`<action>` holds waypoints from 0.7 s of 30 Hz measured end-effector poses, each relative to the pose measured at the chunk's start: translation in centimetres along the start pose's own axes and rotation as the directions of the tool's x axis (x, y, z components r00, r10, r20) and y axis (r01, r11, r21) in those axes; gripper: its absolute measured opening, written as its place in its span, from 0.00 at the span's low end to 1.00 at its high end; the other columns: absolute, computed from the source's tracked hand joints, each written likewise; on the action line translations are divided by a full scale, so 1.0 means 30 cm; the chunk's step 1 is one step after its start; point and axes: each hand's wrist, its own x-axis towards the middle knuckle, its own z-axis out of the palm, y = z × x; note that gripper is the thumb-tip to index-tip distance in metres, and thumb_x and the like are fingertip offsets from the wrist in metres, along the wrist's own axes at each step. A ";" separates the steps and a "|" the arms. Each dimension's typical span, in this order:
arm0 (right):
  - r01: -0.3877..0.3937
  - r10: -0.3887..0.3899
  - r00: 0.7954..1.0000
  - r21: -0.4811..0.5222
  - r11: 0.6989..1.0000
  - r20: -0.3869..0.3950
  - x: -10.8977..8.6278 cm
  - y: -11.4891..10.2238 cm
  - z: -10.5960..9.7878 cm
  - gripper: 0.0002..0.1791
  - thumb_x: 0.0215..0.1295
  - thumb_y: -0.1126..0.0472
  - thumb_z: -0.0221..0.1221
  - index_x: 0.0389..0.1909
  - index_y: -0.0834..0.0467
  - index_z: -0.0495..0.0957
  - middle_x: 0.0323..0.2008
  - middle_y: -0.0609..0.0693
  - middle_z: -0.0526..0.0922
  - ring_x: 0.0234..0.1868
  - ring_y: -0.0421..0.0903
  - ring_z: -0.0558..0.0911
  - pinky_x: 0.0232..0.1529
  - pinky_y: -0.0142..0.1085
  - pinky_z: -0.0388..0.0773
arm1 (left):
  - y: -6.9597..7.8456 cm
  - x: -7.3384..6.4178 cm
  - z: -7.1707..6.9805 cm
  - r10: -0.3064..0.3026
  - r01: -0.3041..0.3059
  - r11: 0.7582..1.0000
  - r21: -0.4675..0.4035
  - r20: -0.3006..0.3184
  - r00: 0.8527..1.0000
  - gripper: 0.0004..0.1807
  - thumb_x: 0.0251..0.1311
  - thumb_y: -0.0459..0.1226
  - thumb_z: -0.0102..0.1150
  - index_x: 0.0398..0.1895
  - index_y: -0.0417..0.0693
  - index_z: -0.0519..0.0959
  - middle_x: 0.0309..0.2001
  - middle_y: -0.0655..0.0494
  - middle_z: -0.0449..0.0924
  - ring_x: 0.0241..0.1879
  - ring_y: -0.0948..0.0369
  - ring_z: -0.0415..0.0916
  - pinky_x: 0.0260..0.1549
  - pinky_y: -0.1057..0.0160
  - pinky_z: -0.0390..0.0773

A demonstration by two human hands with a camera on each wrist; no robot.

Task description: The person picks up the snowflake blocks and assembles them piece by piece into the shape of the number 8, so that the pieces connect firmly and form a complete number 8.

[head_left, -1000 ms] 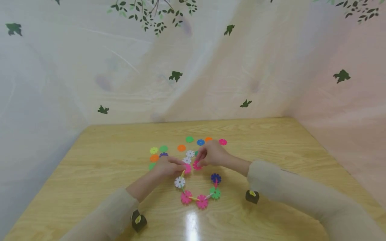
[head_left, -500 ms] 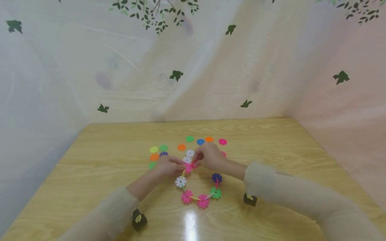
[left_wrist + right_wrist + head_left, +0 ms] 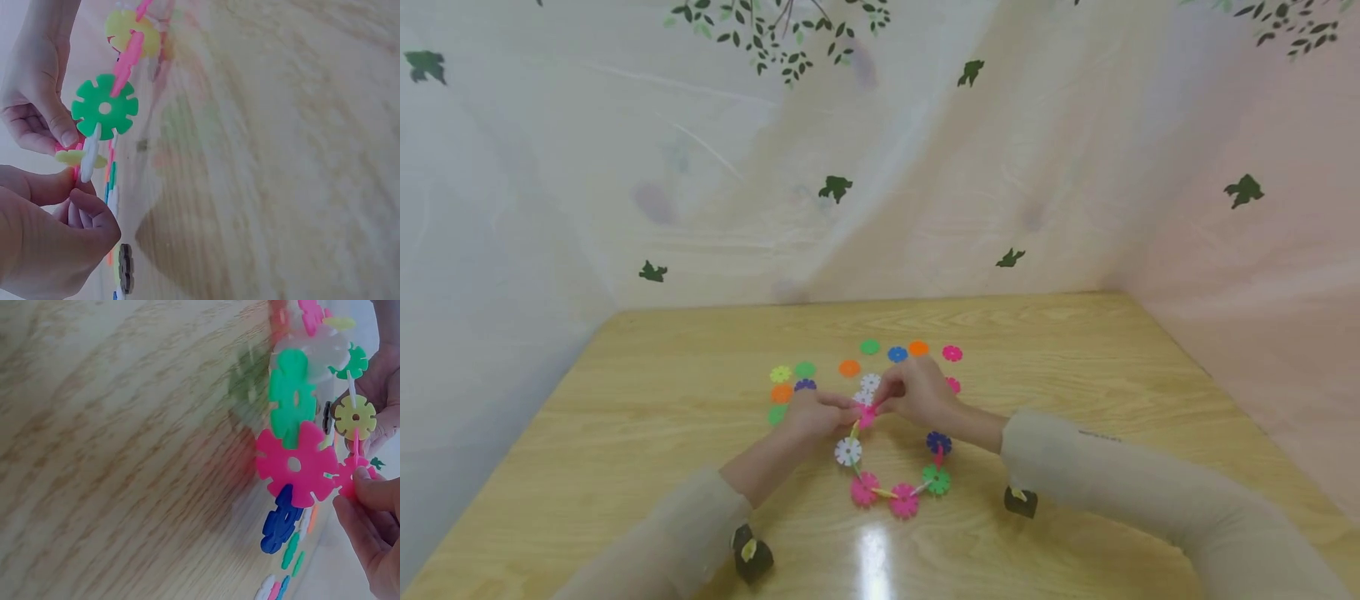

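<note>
While the left hand (image 3: 810, 413) pinches the pink end of a disc chain (image 3: 903, 501) in the head view, inside the side edges of the table (image 3: 625, 375), the right hand (image 3: 925, 392) pinches there too. Left wrist view: 1 green disc (image 3: 92, 109) is near both hands. Right wrist view: the right hand grips 1 pink disc (image 3: 347, 477).

The sleeves (image 3: 1097, 471) are long, pale beige and lightly creased; the right one carries a thin dark marking (image 3: 1099, 436) along its upper edge. A small dark angular block (image 3: 753, 558) with a yellow patch (image 3: 749, 548) sits below each cuff (image 3: 730, 504). The hands (image 3: 808, 414) are bare.
</note>
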 end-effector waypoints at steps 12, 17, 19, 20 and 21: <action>0.005 -0.010 0.995 0.050 0.999 0.100 -0.006 0.017 -0.016 0.04 0.47 0.69 0.71 0.24 0.59 0.86 0.26 0.51 0.89 0.26 0.38 0.84 0.29 0.21 0.80 | -0.003 0.001 -0.016 0.012 -0.025 0.995 0.100 0.121 0.993 0.08 0.56 0.33 0.65 0.38 0.41 0.85 0.37 0.49 0.87 0.34 0.63 0.81 0.38 0.66 0.83; 0.002 -0.009 0.994 0.066 0.998 0.104 -0.014 0.018 -0.023 0.04 0.48 0.69 0.70 0.25 0.59 0.86 0.28 0.51 0.89 0.29 0.41 0.86 0.31 0.22 0.81 | 0.003 0.007 -0.016 0.034 -0.050 0.994 0.100 0.155 0.987 0.09 0.56 0.34 0.65 0.40 0.42 0.85 0.38 0.50 0.87 0.32 0.63 0.82 0.39 0.65 0.84; 0.006 -0.013 0.994 0.069 0.998 0.105 -0.015 0.019 -0.026 0.04 0.49 0.69 0.70 0.25 0.58 0.86 0.28 0.51 0.89 0.30 0.40 0.86 0.32 0.23 0.82 | 0.005 0.010 -0.014 0.034 -0.048 0.995 0.085 0.167 0.985 0.10 0.56 0.34 0.65 0.41 0.42 0.85 0.38 0.50 0.87 0.32 0.64 0.83 0.39 0.65 0.85; 0.004 -0.012 0.994 0.075 0.997 0.107 -0.015 0.019 -0.027 0.04 0.49 0.69 0.70 0.26 0.59 0.86 0.28 0.51 0.89 0.30 0.40 0.87 0.32 0.23 0.82 | 0.006 0.011 -0.014 0.035 -0.050 0.996 0.080 0.173 0.984 0.10 0.56 0.34 0.65 0.42 0.42 0.84 0.38 0.50 0.87 0.32 0.64 0.83 0.39 0.64 0.85; 0.004 -0.013 0.994 0.079 0.997 0.111 -0.015 0.020 -0.029 0.04 0.49 0.69 0.70 0.26 0.59 0.86 0.29 0.52 0.89 0.30 0.40 0.87 0.32 0.23 0.82 | 0.005 0.012 -0.014 0.037 -0.053 0.995 0.079 0.180 0.983 0.10 0.56 0.34 0.65 0.42 0.42 0.84 0.39 0.50 0.87 0.32 0.64 0.83 0.40 0.64 0.85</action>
